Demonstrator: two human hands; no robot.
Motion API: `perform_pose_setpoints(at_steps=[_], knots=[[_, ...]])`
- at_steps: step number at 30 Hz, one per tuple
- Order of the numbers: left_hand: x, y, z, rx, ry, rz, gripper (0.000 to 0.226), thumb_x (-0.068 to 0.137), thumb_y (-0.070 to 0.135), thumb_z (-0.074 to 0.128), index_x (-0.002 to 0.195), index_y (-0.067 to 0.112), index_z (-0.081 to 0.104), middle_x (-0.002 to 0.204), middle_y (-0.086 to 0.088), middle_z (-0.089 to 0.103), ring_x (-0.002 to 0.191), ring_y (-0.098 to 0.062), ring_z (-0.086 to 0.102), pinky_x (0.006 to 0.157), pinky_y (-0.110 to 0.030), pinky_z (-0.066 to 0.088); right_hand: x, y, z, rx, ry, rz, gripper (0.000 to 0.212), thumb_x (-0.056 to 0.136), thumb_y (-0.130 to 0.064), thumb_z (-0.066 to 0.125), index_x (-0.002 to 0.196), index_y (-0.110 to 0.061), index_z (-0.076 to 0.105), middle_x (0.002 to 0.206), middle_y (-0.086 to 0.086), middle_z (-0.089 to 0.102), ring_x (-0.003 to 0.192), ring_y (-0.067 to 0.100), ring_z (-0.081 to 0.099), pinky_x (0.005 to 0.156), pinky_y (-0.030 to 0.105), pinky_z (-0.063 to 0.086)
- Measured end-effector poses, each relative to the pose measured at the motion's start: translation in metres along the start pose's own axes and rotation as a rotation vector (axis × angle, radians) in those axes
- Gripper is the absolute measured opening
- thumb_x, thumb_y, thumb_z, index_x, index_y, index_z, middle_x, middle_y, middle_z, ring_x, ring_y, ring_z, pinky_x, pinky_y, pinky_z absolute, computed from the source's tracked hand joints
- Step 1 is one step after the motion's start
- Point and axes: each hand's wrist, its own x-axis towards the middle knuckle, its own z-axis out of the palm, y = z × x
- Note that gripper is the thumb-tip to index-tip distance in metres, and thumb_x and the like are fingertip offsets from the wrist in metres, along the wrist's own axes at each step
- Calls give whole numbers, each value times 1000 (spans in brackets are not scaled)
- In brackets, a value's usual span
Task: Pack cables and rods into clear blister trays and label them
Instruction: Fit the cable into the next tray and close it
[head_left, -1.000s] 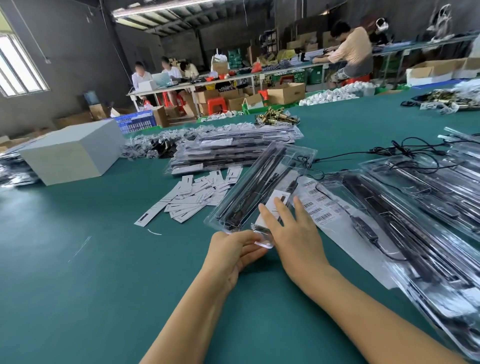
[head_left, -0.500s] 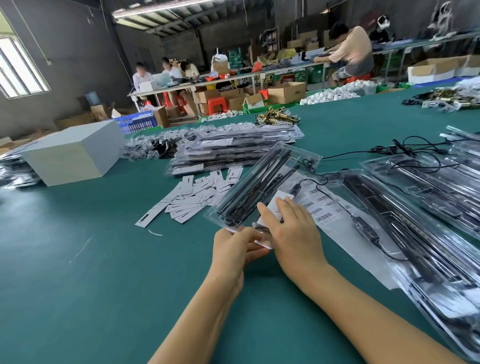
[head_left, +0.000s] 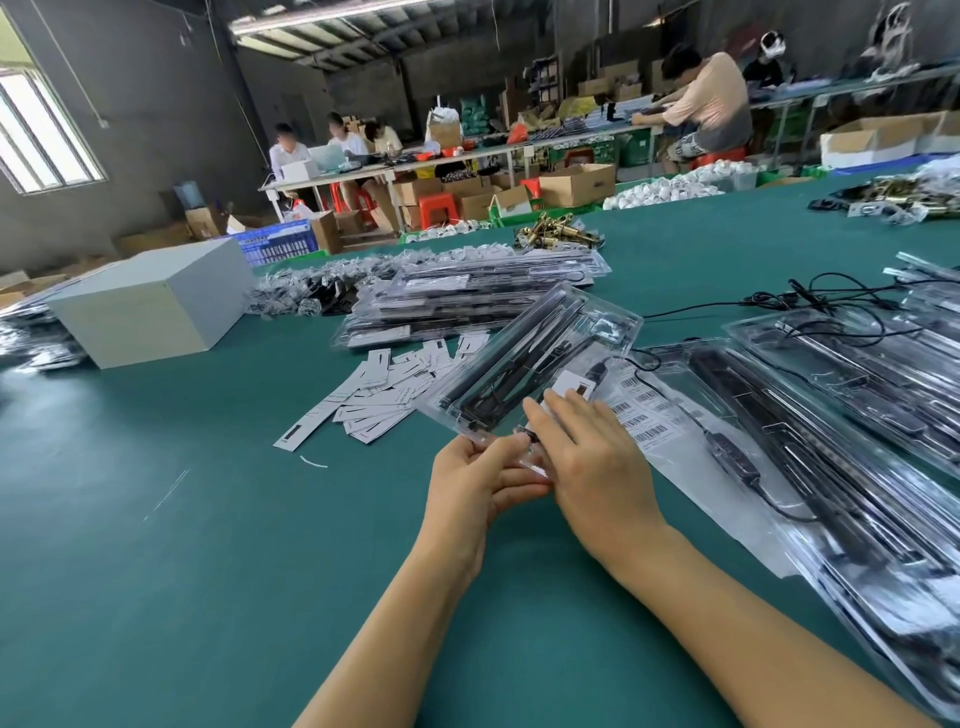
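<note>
Head view: on the green counter (head_left: 156, 571), left hand (head_left: 470, 483) pinched the tray (head_left: 530, 358) near end steady while right hand (head_left: 592, 457) fingers, held straight, pressed its label (head_left: 569, 385) flat, likely to stick it

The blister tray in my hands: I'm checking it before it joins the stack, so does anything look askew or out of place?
The blister tray lies diagonally, near end held by the left hand, right hand pressing its white label. Nothing looks damaged. Only loose black cables trail over the trays on the right.
</note>
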Motion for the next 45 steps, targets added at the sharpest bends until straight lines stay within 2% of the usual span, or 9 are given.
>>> perform_pose_setpoints(at_steps=[6, 10, 16, 21, 25, 31, 34, 37, 45], knots=[[1, 3, -4, -117, -11, 33, 39, 88, 37, 61, 91, -2, 59, 72, -15, 68, 65, -24, 69, 61, -27, 56, 3, -3, -9, 114, 119, -175, 27, 85, -2, 46, 92, -2, 73, 101, 17, 69, 97, 35, 66, 86, 47, 53], [1, 9, -3, -174, -43, 74, 42, 83, 51, 55, 67, 13, 65, 66, -15, 64, 61, -24, 68, 59, -28, 57, 7, 1, -14, 156, 197, -232, 25, 82, 6, 49, 89, -1, 72, 101, 15, 69, 96, 34, 66, 82, 42, 54], [3, 16, -4, -155, -17, 140, 44, 78, 53, 56, 71, 10, 64, 68, -9, 60, 59, -25, 66, 59, -30, 57, 20, 3, -30, 200, 282, -200, 12, 86, 1, 64, 89, -6, 73, 101, 4, 71, 86, 22, 68, 65, 34, 56], [10, 8, -11, -137, 134, 63, 40, 91, 45, 54, 77, 7, 57, 62, -3, 54, 57, -19, 62, 58, -27, 55, 52, 13, -75, 448, 498, -13, 6, 91, -8, 65, 92, -5, 70, 98, 2, 69, 88, 19, 67, 74, 30, 54], [16, 3, -17, -81, 269, 99, 33, 93, 43, 56, 90, 10, 55, 83, -4, 59, 81, -17, 66, 68, -27, 53, 76, 30, -120, 989, 717, 460, 14, 88, -23, 68, 82, -36, 66, 93, -11, 68, 88, 14, 68, 71, 36, 59], [23, 15, -36, -318, 262, 3, 37, 87, 50, 59, 105, 19, 55, 109, -8, 60, 98, -25, 66, 81, -38, 56, 64, 51, -95, 1447, 485, 1024, 5, 91, -19, 62, 93, -22, 65, 90, -2, 74, 66, 15, 69, 62, 32, 59], [25, 20, -52, -554, 245, 21, 15, 91, 25, 60, 91, 10, 57, 87, -12, 67, 75, -30, 71, 64, -37, 60, 50, 57, -67, 1531, 391, 1221, 15, 92, -16, 60, 107, -14, 63, 94, 7, 73, 71, 20, 72, 66, 36, 60], [27, 20, -63, -433, 304, 4, 6, 92, 10, 59, 91, 10, 53, 82, -11, 65, 65, -27, 70, 59, -35, 60, 40, 62, -48, 1496, 397, 1375, 8, 91, -14, 62, 96, -8, 61, 71, 5, 71, 57, 18, 70, 51, 30, 57], [28, 27, -82, -278, 497, 21, 8, 85, 2, 63, 85, 5, 56, 69, -8, 56, 48, -22, 63, 49, -30, 56, 36, 69, -31, 1329, 241, 1474, 11, 88, -4, 63, 79, -1, 58, 77, 11, 65, 43, 23, 64, 41, 28, 53]])
